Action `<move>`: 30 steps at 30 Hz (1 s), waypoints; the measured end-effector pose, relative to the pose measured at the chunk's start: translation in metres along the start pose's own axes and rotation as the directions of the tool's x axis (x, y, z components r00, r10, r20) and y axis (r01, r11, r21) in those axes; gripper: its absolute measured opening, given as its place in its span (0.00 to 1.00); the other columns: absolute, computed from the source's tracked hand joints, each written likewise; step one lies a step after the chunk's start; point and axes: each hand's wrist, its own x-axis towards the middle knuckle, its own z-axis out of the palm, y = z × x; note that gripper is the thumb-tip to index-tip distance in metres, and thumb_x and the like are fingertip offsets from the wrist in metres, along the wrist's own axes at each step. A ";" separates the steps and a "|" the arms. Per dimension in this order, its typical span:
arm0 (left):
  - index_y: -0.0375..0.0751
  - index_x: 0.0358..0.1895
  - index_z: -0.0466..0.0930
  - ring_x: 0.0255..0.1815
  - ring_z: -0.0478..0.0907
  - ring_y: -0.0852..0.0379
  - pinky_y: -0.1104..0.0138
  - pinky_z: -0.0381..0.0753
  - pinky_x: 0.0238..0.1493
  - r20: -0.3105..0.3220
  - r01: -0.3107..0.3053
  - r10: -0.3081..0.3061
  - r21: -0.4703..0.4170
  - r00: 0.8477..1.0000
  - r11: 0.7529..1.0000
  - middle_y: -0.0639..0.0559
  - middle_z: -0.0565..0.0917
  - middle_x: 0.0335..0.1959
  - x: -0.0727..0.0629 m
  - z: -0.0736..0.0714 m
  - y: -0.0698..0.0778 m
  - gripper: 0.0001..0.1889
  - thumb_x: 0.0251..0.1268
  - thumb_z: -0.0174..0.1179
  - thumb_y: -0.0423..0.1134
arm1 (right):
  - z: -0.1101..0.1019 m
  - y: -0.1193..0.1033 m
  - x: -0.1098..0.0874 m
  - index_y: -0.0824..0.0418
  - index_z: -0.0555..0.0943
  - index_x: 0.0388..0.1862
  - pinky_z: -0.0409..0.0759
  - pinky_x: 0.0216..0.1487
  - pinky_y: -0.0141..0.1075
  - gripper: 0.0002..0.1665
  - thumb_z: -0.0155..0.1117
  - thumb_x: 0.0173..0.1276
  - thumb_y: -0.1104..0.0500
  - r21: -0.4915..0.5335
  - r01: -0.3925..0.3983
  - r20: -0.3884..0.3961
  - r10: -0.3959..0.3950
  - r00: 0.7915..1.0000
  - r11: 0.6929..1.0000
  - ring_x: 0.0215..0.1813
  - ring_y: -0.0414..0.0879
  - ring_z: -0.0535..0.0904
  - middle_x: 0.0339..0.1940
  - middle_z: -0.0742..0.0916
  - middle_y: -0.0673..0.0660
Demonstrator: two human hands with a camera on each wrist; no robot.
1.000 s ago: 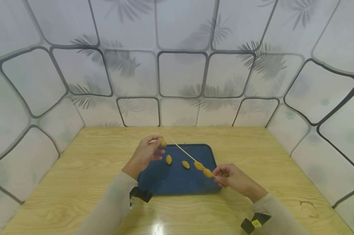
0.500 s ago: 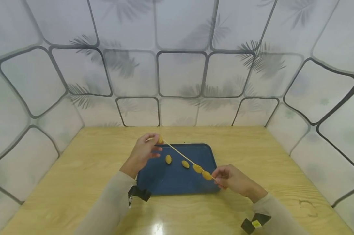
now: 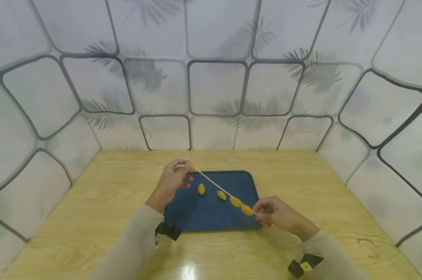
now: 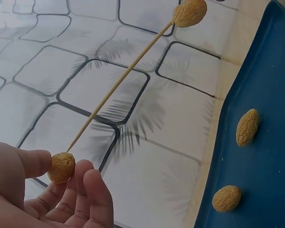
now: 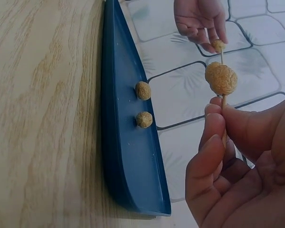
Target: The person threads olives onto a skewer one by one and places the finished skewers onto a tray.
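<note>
My left hand (image 3: 172,181) pinches a wrinkled, yellow-brown oval dried fruit (image 4: 61,167) between thumb and fingers. The pointed tip of a thin wooden skewer (image 4: 116,85) meets that fruit; how deep it goes cannot be made out. At the skewer's other end, my right hand (image 3: 277,217) grips the stick between thumb and fingers. Two more such fruits (image 3: 241,206) are threaded side by side near the right hand. Below, a blue tray (image 3: 211,221) bears two loose fruits, one on the left (image 3: 201,189) and one in the middle (image 3: 221,195).
The tray lies on a light wood-grain table (image 3: 91,217). Patterned pale sheeting (image 3: 218,89) with dark outlines and leaf prints encloses the table at the back and both sides. Black straps with small devices (image 3: 167,230) are worn on both forearms.
My left hand has moved slightly left and up with its dried fruit. The skewer tip, first apart from that fruit, now meets it. The right hand has barely moved.
</note>
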 end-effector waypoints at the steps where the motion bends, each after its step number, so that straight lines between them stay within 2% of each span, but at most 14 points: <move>1: 0.35 0.62 0.73 0.29 0.81 0.61 0.67 0.83 0.31 -0.005 -0.001 0.001 0.003 1.000 1.000 0.52 0.83 0.39 0.000 0.000 0.000 0.16 0.80 0.52 0.40 | 0.000 -0.001 0.000 0.86 0.71 0.46 0.73 0.29 0.30 0.10 0.52 0.75 0.74 0.001 -0.001 0.000 0.001 1.000 1.000 0.29 0.39 0.73 0.30 0.80 0.56; 7: 0.36 0.62 0.73 0.30 0.81 0.61 0.68 0.83 0.31 -0.020 -0.006 0.007 0.005 1.000 1.000 0.47 0.83 0.43 -0.001 0.000 0.001 0.16 0.80 0.52 0.40 | 0.001 -0.004 -0.001 0.84 0.72 0.46 0.72 0.28 0.31 0.10 0.52 0.75 0.73 0.005 -0.005 0.001 0.005 1.000 1.000 0.27 0.39 0.72 0.31 0.80 0.56; 13: 0.34 0.60 0.73 0.30 0.81 0.60 0.68 0.83 0.32 0.005 -0.020 0.020 0.023 1.000 1.000 0.45 0.83 0.43 -0.003 0.002 0.000 0.15 0.80 0.53 0.39 | 0.001 -0.002 0.000 0.82 0.73 0.45 0.72 0.28 0.30 0.08 0.50 0.75 0.74 0.004 0.007 0.010 -0.007 1.000 1.000 0.26 0.38 0.72 0.31 0.80 0.54; 21: 0.31 0.59 0.73 0.31 0.80 0.60 0.68 0.83 0.32 0.006 -0.031 0.031 0.036 0.999 0.999 0.39 0.84 0.46 -0.004 0.003 -0.001 0.16 0.79 0.54 0.39 | 0.005 -0.007 0.001 0.85 0.72 0.46 0.72 0.27 0.30 0.09 0.51 0.75 0.75 -0.024 -0.015 -0.020 0.015 1.000 1.000 0.27 0.39 0.73 0.31 0.80 0.57; 30: 0.31 0.56 0.77 0.34 0.80 0.59 0.68 0.82 0.33 -0.006 -0.027 0.027 0.076 1.000 0.997 0.48 0.86 0.41 -0.004 0.004 -0.001 0.15 0.77 0.57 0.39 | 0.011 -0.006 0.006 0.81 0.75 0.45 0.74 0.29 0.31 0.07 0.53 0.74 0.75 -0.052 -0.030 -0.066 0.026 0.997 0.998 0.30 0.40 0.75 0.31 0.80 0.54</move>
